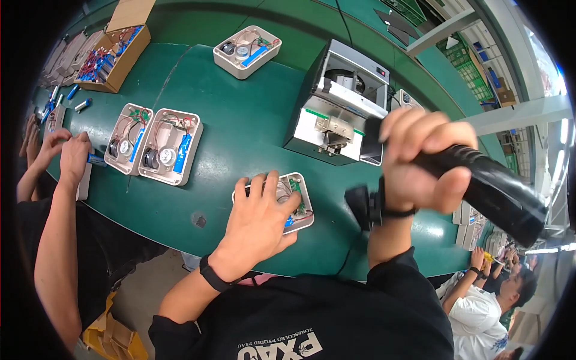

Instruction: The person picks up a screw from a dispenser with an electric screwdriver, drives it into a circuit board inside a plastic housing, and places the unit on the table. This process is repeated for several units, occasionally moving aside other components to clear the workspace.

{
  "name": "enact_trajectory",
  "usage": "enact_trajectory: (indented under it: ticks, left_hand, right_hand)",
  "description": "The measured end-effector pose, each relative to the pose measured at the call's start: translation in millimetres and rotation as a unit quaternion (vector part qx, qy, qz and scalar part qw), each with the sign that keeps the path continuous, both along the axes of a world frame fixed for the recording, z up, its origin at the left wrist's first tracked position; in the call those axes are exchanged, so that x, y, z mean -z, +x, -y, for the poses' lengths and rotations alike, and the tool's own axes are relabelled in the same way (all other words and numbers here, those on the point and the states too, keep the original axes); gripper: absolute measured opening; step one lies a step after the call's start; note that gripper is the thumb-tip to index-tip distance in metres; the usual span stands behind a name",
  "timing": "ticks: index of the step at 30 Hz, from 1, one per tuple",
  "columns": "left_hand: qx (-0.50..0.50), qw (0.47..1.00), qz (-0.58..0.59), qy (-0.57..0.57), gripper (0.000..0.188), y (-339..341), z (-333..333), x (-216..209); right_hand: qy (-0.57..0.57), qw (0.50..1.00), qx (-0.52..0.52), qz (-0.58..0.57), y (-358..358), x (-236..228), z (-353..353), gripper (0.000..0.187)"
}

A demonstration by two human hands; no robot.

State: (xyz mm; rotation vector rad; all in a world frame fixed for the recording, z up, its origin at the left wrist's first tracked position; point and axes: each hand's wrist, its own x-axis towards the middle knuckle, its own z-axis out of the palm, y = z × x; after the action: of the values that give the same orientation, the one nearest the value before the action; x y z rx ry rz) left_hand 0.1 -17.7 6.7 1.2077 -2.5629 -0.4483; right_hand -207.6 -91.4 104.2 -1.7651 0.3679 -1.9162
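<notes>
My left hand (259,221) lies flat on an open white plastic housing (302,204) with wires and a small circuit board, pressing it onto the green table (240,126). My right hand (420,161) is closed around a black electric screwdriver (492,192), raised above the table to the right of the housing, its front end (361,207) pointing down to the left. A black band sits on each wrist.
A grey screw-feeder machine (339,105) stands behind the housing. Two open housings (155,145) lie at left, another (246,51) at the back. A cardboard box of wired parts (114,51) sits far left. Another person's hands (60,157) work at left; another person (486,306) sits at right.
</notes>
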Motion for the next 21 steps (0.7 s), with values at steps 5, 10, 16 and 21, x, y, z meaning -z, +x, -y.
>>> enact_trajectory:
  ticks: [5, 10, 16, 21]
  left_hand:
    - [-0.016, 1.000, -0.004, -0.003, 0.055, -7.3, 3.3, 0.3]
    - [-0.021, 1.000, 0.000, -0.011, 0.055, -12.9, 3.4, 0.8]
    - [-0.025, 1.000, -0.010, -0.013, 0.054, -15.8, 5.2, 1.4]
    - [-0.032, 0.999, 0.003, -0.006, 0.057, -15.2, 5.2, 1.8]
  right_hand:
    - [-0.009, 0.977, 0.208, -0.046, -25.8, -3.1, 24.1, 0.034]
    - [0.103, 0.995, 0.015, 0.001, -18.7, -4.4, -5.4, 0.031]
    - [0.273, 0.961, 0.032, 0.011, 3.7, 24.3, -0.9, 0.032]
    - [0.287, 0.957, -0.044, 0.000, 11.2, 31.5, -16.6, 0.032]
